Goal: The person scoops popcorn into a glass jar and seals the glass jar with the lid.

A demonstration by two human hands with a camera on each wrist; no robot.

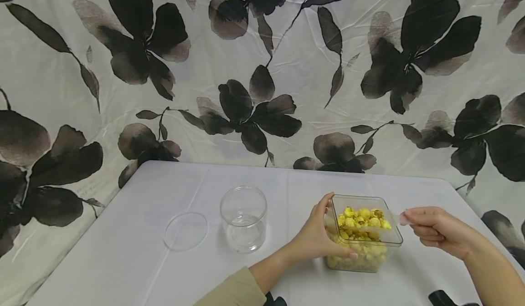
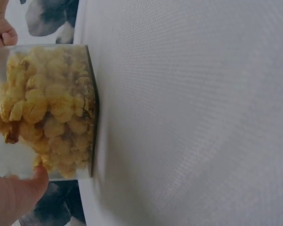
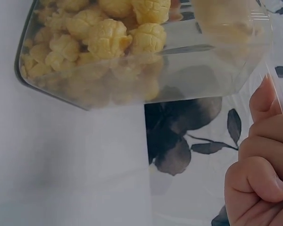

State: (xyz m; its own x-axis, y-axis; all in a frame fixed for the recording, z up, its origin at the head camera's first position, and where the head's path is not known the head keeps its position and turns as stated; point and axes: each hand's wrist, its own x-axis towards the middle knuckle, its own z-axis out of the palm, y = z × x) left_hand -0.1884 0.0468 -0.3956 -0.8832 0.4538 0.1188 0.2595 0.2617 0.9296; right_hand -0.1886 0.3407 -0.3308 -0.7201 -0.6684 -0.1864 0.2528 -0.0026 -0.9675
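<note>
Your left hand, spread wide, grips a square clear plastic box of yellow popcorn; your right hand, fingers curled, pinches a translucent piece beside it.

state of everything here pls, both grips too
Square container: upright, top appears open, partly filled
Popcorn: piled below the container's rim
Round jar: upright, open, looks empty
Clear disc: lying flat
Left grip: holding the container's side
Right grip: pinching a thin clear piece
</note>
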